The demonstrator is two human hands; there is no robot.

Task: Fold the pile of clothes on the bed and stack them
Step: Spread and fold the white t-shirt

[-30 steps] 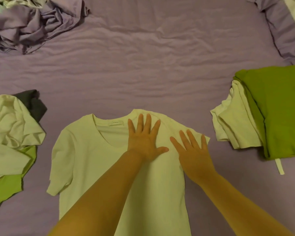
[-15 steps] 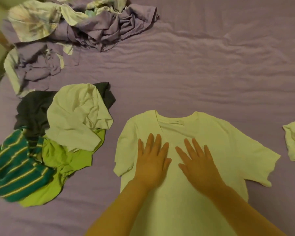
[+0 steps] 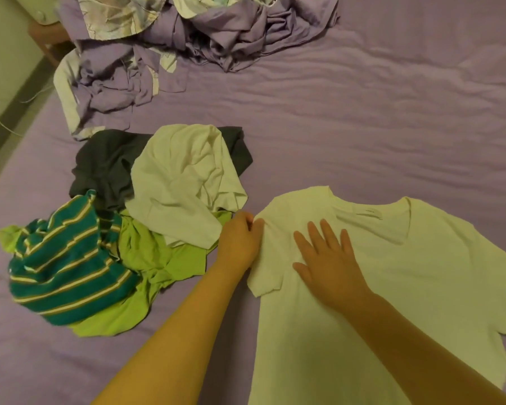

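White T-shirt (image 3: pixel 392 287) laid flat, neckline far, on the purple bed sheet (image 3: pixel 362 127), near right; left hand (image 3: pixel 240 241) pinching the shirt's left shoulder edge at the sleeve, fingers curled; right hand (image 3: pixel 327 258) pressed flat on the chest, fingers spread. Unfolded pile to the left: striped teal garment (image 3: pixel 67 267) nearest, green garment (image 3: pixel 146 273), crumpled white garment (image 3: pixel 184 182) on top, dark garment (image 3: pixel 105 162) behind. Rumpled purple bedding (image 3: pixel 187 45) at far left.

The left hand (image 3: pixel 240 241) pinches with curled fingers (forearm angled in from below); the right hand (image 3: pixel 329 264) lies flat, fingers spread.
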